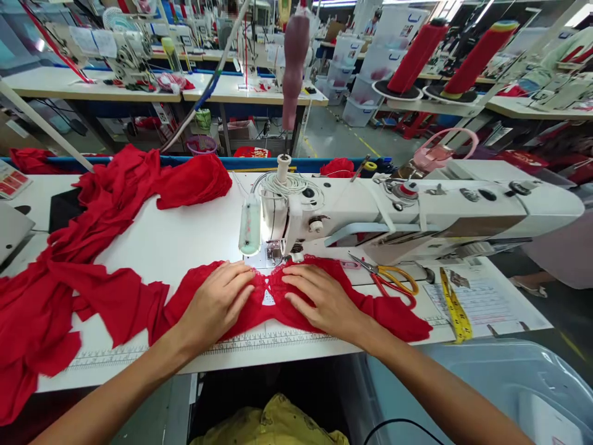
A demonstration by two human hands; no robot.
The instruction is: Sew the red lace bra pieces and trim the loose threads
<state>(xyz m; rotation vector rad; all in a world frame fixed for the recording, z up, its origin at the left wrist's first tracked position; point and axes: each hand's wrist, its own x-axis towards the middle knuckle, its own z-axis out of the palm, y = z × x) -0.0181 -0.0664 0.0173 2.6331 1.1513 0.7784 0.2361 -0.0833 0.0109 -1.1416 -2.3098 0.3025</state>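
A red lace garment (273, 312) lies spread on the sewing table, its lace middle just in front of the needle area of a white sewing machine (352, 213). My left hand (220, 296) rests flat on the left half of the garment, fingers stretched toward the middle. On the right half lies my right hand (324, 296), also flat with its fingers apart. A small white gap shows between the two lace edges under the presser foot (274, 250). Scissors (389, 275) with orange and yellow handles sit to the right of my right hand, partly beside the red cloth.
A long heap of red fabric pieces (102, 222) covers the table's left side. A yellow tape measure (456, 309) crosses a printed sheet (491, 303) at the right. Below it stands a clear plastic bin (486, 358). Red thread cones (417, 55) stand behind the machine.
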